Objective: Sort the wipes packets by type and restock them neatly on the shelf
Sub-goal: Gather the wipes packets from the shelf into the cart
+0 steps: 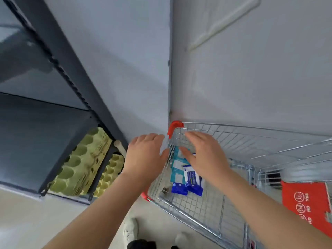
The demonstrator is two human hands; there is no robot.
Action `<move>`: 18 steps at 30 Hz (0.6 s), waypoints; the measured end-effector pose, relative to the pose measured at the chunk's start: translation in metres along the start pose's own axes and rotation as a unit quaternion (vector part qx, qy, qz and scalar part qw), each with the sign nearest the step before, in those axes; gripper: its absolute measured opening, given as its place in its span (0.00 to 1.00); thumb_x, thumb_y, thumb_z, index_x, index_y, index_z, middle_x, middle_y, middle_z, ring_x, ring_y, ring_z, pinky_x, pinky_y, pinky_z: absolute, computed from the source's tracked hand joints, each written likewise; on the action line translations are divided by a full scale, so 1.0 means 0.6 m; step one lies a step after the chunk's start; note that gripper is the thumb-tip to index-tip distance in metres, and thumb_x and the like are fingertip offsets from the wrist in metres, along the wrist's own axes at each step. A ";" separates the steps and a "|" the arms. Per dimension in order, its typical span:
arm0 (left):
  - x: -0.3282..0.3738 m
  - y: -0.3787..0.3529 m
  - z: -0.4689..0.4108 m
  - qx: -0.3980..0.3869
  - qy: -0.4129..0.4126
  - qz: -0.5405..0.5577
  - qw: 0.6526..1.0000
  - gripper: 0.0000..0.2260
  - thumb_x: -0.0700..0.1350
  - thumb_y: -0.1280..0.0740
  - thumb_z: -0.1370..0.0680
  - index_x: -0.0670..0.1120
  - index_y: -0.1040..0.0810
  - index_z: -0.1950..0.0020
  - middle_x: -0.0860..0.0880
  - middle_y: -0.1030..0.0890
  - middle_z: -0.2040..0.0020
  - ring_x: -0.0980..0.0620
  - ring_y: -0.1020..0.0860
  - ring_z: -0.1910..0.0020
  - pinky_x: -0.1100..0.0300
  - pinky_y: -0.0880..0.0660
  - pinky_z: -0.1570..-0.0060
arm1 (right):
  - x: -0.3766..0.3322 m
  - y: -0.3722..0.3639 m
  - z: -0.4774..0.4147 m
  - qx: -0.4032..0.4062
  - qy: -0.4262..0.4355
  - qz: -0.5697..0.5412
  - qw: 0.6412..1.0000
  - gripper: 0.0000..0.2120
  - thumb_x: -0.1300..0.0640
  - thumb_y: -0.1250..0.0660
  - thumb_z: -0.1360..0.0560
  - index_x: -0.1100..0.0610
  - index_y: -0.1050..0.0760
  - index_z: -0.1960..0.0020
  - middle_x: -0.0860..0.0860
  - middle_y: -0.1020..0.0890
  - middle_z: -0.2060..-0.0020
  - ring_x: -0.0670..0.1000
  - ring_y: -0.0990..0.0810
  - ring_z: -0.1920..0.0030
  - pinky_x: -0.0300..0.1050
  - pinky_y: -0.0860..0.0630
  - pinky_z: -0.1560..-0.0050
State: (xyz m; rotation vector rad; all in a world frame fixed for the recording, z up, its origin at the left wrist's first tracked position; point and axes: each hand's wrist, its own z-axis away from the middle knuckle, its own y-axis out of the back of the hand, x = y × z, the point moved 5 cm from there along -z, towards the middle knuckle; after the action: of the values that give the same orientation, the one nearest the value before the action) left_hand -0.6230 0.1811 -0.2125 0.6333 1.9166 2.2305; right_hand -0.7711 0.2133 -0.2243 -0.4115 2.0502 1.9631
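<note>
Both forearms reach forward from the lower edge of the view, bare, palms down.

Left hand (143, 155): fingers straight and loosely together, thumb angled out to the right toward the basket's side. It holds nothing. It hovers outside the left wall of the silver wire shopping cart (251, 127), near the red plastic corner guard (175, 126). Contact with the wire: cannot tell.

Right hand (203, 155): flat, fingers extended and slightly spread, pointing to the cart's far left corner. Empty. It sits over the basket, directly above the packets, partly hiding them.

Wipes: a loose pile on the cart floor, at the far left end. Blue-and-white flat plastic wipes packets (193, 178) lie overlapping; teal-and-white flat wipes packets (177, 172) lie just beside them, against the left wall. Print is too blurred to read.

Dark grey metal shelf unit (36, 141) stands at left, apart from the cart. Yellow-green moulded egg trays (80, 164) are stacked under its lowest board. Red child-seat flap with white symbols (305, 200) is at the cart's near end.
</note>
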 end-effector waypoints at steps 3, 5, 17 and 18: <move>-0.038 0.106 0.056 0.069 0.012 0.009 0.997 0.21 0.57 0.41 0.21 0.51 0.29 0.30 0.53 0.24 0.34 0.48 0.27 0.35 0.54 0.36 0.34 | -0.104 0.069 -0.005 0.032 0.054 0.000 0.998 0.23 0.44 0.38 0.23 0.55 0.28 0.33 0.50 0.22 0.38 0.52 0.25 0.39 0.47 0.31 0.36; -0.071 0.168 0.093 0.120 0.021 0.009 0.993 0.21 0.57 0.39 0.21 0.50 0.28 0.30 0.52 0.23 0.35 0.48 0.26 0.35 0.54 0.35 0.34 | -0.175 0.103 -0.010 0.061 0.087 -0.007 0.994 0.23 0.45 0.36 0.23 0.56 0.27 0.33 0.50 0.21 0.40 0.52 0.23 0.41 0.47 0.29 0.38; -0.396 0.434 0.301 0.274 0.078 0.009 0.958 0.22 0.58 0.38 0.22 0.50 0.28 0.30 0.52 0.23 0.35 0.49 0.26 0.36 0.54 0.33 0.36 | -0.628 0.154 -0.030 0.145 0.181 -0.064 0.971 0.23 0.47 0.36 0.23 0.55 0.29 0.31 0.49 0.23 0.36 0.51 0.26 0.36 0.44 0.34 0.35; -0.429 0.447 0.313 0.272 0.085 0.007 0.959 0.22 0.58 0.39 0.21 0.51 0.30 0.29 0.53 0.24 0.34 0.49 0.27 0.35 0.54 0.34 0.35 | -0.662 0.149 -0.034 0.148 0.181 -0.074 0.970 0.22 0.47 0.36 0.23 0.56 0.28 0.31 0.49 0.23 0.35 0.51 0.26 0.36 0.44 0.34 0.35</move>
State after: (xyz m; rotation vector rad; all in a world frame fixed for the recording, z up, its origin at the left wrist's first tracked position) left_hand -0.2710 0.2091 0.0086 0.5224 2.6484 1.8025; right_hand -0.4393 0.2031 0.0123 -0.8770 2.4035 1.5503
